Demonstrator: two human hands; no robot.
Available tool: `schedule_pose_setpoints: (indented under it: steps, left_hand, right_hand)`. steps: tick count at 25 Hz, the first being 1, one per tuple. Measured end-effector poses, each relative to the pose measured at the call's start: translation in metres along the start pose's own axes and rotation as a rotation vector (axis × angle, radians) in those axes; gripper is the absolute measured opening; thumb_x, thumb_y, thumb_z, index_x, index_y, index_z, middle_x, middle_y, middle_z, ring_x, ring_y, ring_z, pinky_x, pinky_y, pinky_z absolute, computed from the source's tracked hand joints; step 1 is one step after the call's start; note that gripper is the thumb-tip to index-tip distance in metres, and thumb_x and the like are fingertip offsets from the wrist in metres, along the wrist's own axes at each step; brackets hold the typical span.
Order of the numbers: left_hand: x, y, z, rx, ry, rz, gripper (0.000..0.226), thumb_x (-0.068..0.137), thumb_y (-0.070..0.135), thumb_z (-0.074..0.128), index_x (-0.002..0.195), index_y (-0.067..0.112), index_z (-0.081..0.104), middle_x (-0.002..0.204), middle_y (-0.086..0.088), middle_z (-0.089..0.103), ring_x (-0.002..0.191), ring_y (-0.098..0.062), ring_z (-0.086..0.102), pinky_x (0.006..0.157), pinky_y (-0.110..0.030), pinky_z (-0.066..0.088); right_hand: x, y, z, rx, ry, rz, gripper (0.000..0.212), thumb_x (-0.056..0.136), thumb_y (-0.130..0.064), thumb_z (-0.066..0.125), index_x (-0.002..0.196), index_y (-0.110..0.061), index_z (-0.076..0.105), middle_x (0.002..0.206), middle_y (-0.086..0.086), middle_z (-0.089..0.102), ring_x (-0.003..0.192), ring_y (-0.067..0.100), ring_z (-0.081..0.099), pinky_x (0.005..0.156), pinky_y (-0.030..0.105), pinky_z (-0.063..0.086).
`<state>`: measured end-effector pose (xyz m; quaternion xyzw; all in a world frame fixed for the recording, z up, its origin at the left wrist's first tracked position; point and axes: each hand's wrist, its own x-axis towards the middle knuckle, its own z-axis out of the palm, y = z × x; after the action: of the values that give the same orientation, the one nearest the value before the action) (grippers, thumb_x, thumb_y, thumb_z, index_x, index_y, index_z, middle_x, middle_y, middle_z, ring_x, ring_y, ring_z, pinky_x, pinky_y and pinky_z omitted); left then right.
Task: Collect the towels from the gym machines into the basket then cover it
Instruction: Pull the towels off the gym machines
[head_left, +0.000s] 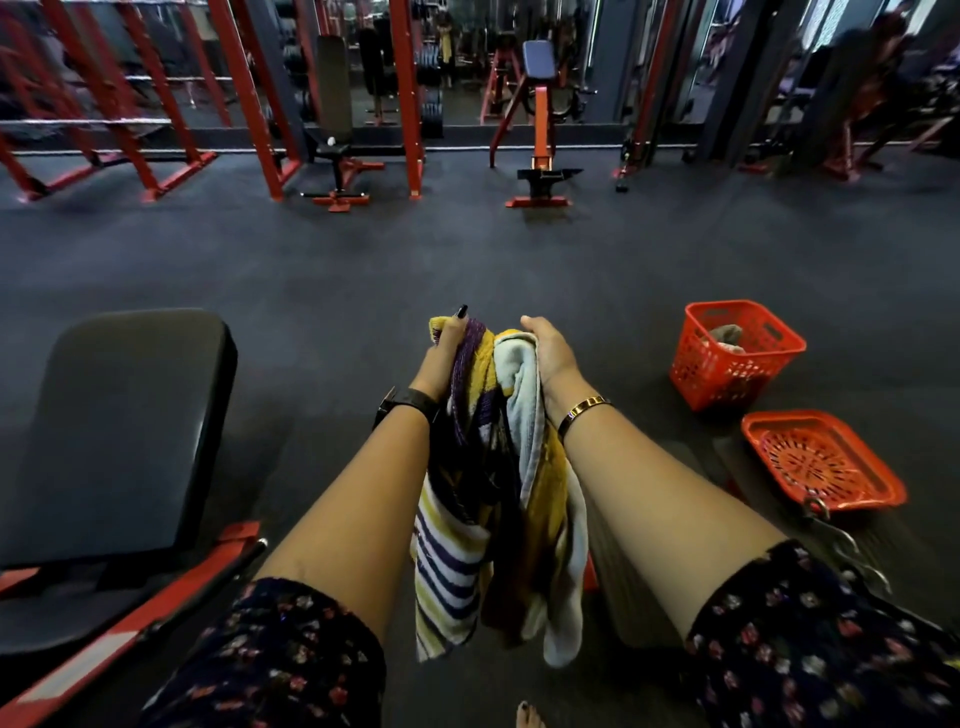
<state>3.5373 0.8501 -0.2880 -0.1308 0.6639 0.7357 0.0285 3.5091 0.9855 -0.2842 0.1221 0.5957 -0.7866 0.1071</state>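
Both hands hold a bundle of towels (488, 488) in front of me: a yellow, purple and white striped one and a pale plain one, hanging down between my forearms. My left hand (447, 353) grips the striped side near the top. My right hand (550, 353) clasps the pale towel from the right. A red plastic basket (696, 364) stands on the floor to the right, apart from my hands, with a crumpled towel (727, 338) inside. Its red lid (883, 483) lies on the floor just in front of the basket.
A black padded bench (119, 431) on a red frame stands close at the left. Red racks (249, 98), another bench (332, 150) and a machine (540, 135) line the far mirrored wall. Dark rubber floor (467, 249) stretches between. A metal cable clip (831, 530) hangs at right.
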Motion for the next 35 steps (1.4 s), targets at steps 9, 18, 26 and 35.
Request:
schedule_pose_setpoints:
  steps: [9, 18, 26, 35]
  left_hand:
    - [0.154, 0.041, 0.036, -0.044, 0.046, 0.017, 0.063, 0.056, 0.071, 0.054, 0.086, 0.016, 0.051, 0.093, -0.015, 0.053, 0.086, -0.025, 0.049, 0.08, -0.04, 0.041]
    - [0.287, 0.037, 0.009, -0.051, 0.034, -0.002, 0.077, 0.047, 0.08, 0.061, 0.097, 0.023, 0.045, 0.098, -0.012, 0.051, 0.092, -0.025, 0.047, 0.084, -0.046, 0.043]
    - [0.427, 0.113, -0.043, 0.048, -0.06, 0.009, 0.07, 0.054, 0.073, 0.051, 0.088, 0.013, 0.063, 0.089, -0.012, 0.067, 0.086, -0.027, 0.06, 0.085, -0.042, 0.047]
    - [0.583, 0.152, -0.059, 0.208, -0.177, 0.078, 0.06, 0.051, 0.072, 0.05, 0.074, 0.017, 0.058, 0.076, -0.006, 0.063, 0.076, -0.024, 0.058, 0.08, -0.039, 0.045]
  right_hand:
    - [0.152, -0.07, 0.007, 0.028, -0.093, 0.028, 0.048, 0.09, -0.028, 0.057, 0.044, -0.019, 0.049, 0.038, -0.003, 0.048, 0.038, 0.013, 0.044, 0.052, 0.031, 0.036]
    - [0.264, -0.077, 0.045, 0.077, -0.081, 0.063, 0.04, 0.09, -0.025, 0.058, 0.054, -0.015, 0.041, 0.039, -0.002, 0.043, 0.033, 0.012, 0.041, 0.044, 0.026, 0.034]
    - [0.409, -0.103, 0.132, 0.173, 0.014, -0.024, 0.039, 0.087, -0.027, 0.06, 0.051, -0.017, 0.05, 0.047, 0.001, 0.05, 0.042, 0.015, 0.048, 0.052, 0.031, 0.039]
    - [0.56, -0.112, 0.167, 0.314, 0.067, -0.028, 0.037, 0.083, -0.033, 0.06, 0.053, -0.02, 0.043, 0.054, 0.001, 0.042, 0.051, 0.017, 0.043, 0.059, 0.033, 0.039]
